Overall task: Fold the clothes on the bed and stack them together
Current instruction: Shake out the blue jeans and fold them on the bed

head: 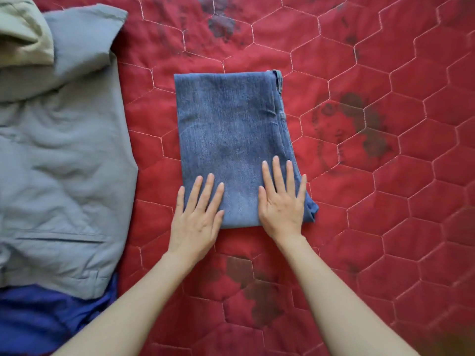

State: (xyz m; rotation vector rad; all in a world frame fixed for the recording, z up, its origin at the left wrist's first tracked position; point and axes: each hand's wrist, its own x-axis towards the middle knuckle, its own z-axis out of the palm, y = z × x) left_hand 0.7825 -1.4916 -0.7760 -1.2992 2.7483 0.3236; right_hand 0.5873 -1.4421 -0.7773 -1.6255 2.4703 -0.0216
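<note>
On the bed, left hand and right hand press flat, fingers straight, smoothing the folded jeans so the fold holds

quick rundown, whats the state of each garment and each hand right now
jeans: folded flat on the red quilt
grey garment: spread out, unfolded
blue garment: partly under the grey one
beige garment: bunched up
left hand: flat on jeans
right hand: flat on jeans
</note>
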